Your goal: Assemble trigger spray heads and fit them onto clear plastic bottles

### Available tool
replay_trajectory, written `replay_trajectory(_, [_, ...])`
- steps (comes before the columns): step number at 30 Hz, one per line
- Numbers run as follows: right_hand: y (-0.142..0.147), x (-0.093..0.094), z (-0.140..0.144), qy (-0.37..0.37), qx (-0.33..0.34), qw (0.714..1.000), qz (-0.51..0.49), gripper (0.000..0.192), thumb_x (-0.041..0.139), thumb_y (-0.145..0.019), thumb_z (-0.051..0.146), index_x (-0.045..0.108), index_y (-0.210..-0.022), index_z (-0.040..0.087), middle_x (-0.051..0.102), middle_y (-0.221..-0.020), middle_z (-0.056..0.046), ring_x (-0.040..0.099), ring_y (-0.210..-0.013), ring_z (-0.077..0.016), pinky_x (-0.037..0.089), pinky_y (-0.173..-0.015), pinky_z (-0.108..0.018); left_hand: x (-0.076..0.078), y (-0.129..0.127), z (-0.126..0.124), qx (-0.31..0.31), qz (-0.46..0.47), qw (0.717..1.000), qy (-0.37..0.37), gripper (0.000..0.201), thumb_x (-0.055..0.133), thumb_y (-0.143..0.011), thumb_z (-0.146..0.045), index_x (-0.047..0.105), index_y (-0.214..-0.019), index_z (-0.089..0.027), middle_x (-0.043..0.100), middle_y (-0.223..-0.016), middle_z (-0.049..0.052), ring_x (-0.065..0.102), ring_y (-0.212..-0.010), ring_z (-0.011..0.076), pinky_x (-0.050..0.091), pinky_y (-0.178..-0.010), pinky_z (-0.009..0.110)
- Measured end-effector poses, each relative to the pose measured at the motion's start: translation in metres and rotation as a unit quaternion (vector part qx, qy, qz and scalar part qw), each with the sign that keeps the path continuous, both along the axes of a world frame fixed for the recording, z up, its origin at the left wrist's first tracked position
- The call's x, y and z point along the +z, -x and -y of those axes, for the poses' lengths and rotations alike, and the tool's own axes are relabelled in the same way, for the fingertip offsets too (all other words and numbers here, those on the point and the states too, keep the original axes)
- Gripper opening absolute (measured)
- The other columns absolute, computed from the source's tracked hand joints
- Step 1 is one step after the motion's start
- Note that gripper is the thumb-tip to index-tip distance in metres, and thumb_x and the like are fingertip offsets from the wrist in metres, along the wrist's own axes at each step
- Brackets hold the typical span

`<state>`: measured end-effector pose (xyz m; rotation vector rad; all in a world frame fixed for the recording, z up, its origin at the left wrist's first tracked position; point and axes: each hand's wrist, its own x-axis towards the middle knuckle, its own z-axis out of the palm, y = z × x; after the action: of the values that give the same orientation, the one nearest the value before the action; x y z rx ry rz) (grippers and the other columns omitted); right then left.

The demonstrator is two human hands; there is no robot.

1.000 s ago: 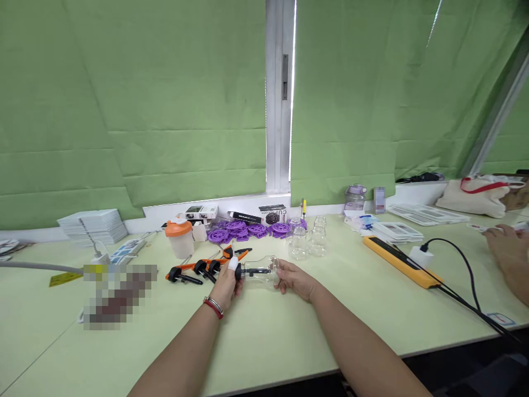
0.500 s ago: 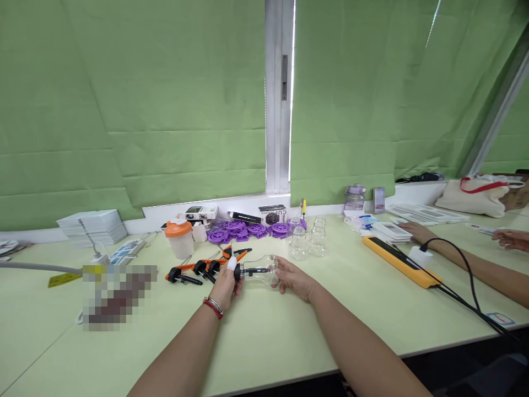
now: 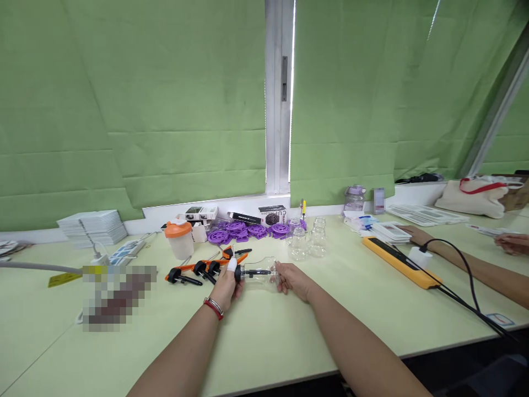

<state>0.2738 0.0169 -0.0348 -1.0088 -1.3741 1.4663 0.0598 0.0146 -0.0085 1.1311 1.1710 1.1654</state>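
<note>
— Holding what, exactly, those two hands?

— A clear glass bottle (image 3: 261, 271), lying on its side just above the pale green table (image 3: 264, 336), in the middle of the desk. The left hand (image 3: 226, 284) is curled around the neck end, fingers pinched on the black dropper cap (image 3: 237, 272); one fingertip wears a white cover. A red and silver bracelet (image 3: 213, 306) sits on that wrist.

— And the right?

— The right hand (image 3: 294, 280) is cupped around the bottle's base, fingers bent and closed on the glass, thumb side toward the camera.

— What lies near them?

— Just behind the left hand, loose black dropper caps (image 3: 194, 271) beside orange-handled pliers (image 3: 223, 255). Further back stand empty glass bottles (image 3: 308, 241), a heap of purple discs (image 3: 243, 230) and an orange-lidded cup (image 3: 179, 238).

— Anyone else there?

— At the right edge another person's arm (image 3: 463, 263) rests on the table, behind a yellow power strip (image 3: 399, 262) with a black cable (image 3: 467, 286) plugged in; the hand lies on a stack of white trays (image 3: 392, 231).
</note>
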Motion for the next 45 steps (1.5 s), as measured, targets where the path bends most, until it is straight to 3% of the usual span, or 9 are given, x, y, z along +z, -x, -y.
replay_trajectory(3, [0.0,0.002,0.003,0.0,0.003,1.0,-0.028,0.055,0.055,-0.078,0.061,0.058,-0.107,0.013,0.062,-0.082,-0.008,0.059,-0.059,-0.0125,0.037,-0.041,-0.02,0.0,0.0,0.0,0.017,0.006,1.0,0.007,0.045,0.038,-0.082,-0.065,0.044,-0.075,-0.02,0.047,-0.048,-0.004,0.036,-0.03,0.0082,0.024,-0.03,0.02])
replay_trajectory(7, [-0.004,0.006,0.01,-0.011,0.022,0.998,-0.06,0.074,0.071,-0.071,0.043,0.035,-0.135,0.033,0.053,-0.118,-0.008,0.064,-0.071,-0.0132,0.044,-0.048,-0.021,0.0,0.0,-0.001,0.025,0.007,1.0,0.015,0.047,0.038,-0.081,-0.067,0.045,-0.077,-0.02,0.048,-0.049,-0.004,0.036,-0.03,0.0084,0.023,-0.03,0.02])
replay_trajectory(15, [0.0,-0.001,0.0,0.015,0.006,0.999,-0.036,0.055,0.05,-0.081,0.061,0.053,-0.111,0.015,0.062,-0.077,-0.005,0.053,-0.046,-0.0084,0.032,-0.036,-0.018,0.002,-0.002,0.002,0.007,-0.005,1.0,-0.014,0.046,0.037,-0.082,-0.065,0.043,-0.074,-0.02,0.046,-0.048,-0.005,0.037,-0.03,0.008,0.024,-0.03,0.02])
replay_trajectory(19, [-0.001,0.004,0.006,0.007,0.016,0.998,-0.053,0.062,0.057,-0.078,0.057,0.045,-0.127,0.021,0.06,-0.102,-0.01,0.062,-0.063,-0.0127,0.041,-0.043,-0.02,0.003,-0.002,0.002,0.019,0.002,1.0,-0.01,0.047,0.037,-0.082,-0.066,0.043,-0.075,-0.02,0.046,-0.049,-0.005,0.037,-0.031,0.0074,0.025,-0.031,0.02])
replay_trajectory(23, [-0.004,0.011,0.013,-0.011,0.031,0.998,-0.05,0.078,0.071,-0.071,0.043,0.031,-0.138,0.036,0.043,-0.132,-0.01,0.065,-0.077,-0.0152,0.046,-0.05,-0.022,0.001,-0.001,0.0,0.018,-0.001,1.0,-0.008,0.048,0.037,-0.081,-0.067,0.043,-0.074,-0.02,0.047,-0.049,-0.004,0.036,-0.03,0.0073,0.024,-0.031,0.02])
replay_trajectory(31, [-0.001,0.002,0.003,0.012,0.025,0.999,-0.032,0.061,0.05,-0.082,0.06,0.047,-0.126,0.017,0.062,-0.084,-0.007,0.057,-0.052,-0.0106,0.037,-0.041,-0.02,-0.002,0.0,-0.001,0.005,0.015,1.0,-0.022,0.049,0.039,-0.08,-0.067,0.045,-0.073,-0.019,0.047,-0.048,-0.004,0.036,-0.031,0.0079,0.023,-0.03,0.02])
replay_trajectory(34, [-0.002,0.005,0.007,0.002,0.025,0.999,-0.041,0.066,0.051,-0.082,0.058,0.039,-0.134,0.02,0.061,-0.098,-0.011,0.061,-0.063,-0.0135,0.041,-0.043,-0.021,-0.001,0.0,-0.001,0.015,0.016,1.0,-0.013,0.049,0.038,-0.08,-0.068,0.046,-0.075,-0.019,0.047,-0.049,-0.004,0.036,-0.031,0.0077,0.024,-0.03,0.02])
replay_trajectory(38, [-0.004,0.013,0.015,-0.025,0.029,0.998,-0.056,0.08,0.069,-0.073,0.043,0.027,-0.141,0.036,0.041,-0.133,-0.01,0.063,-0.085,-0.0171,0.048,-0.053,-0.024,-0.005,0.001,-0.004,0.017,0.015,1.0,-0.017,0.05,0.037,-0.08,-0.068,0.044,-0.073,-0.019,0.048,-0.049,-0.004,0.036,-0.03,0.0075,0.024,-0.03,0.02])
replay_trajectory(45, [-0.004,0.007,0.008,-0.001,0.019,0.999,-0.028,0.064,0.062,-0.077,0.049,0.041,-0.131,0.024,0.059,-0.101,-0.008,0.062,-0.059,-0.0119,0.038,-0.042,-0.019,-0.011,0.002,-0.007,-0.002,0.02,0.999,-0.025,0.052,0.037,-0.079,-0.069,0.046,-0.071,-0.019,0.049,-0.048,-0.003,0.036,-0.03,0.0076,0.022,-0.03,0.02])
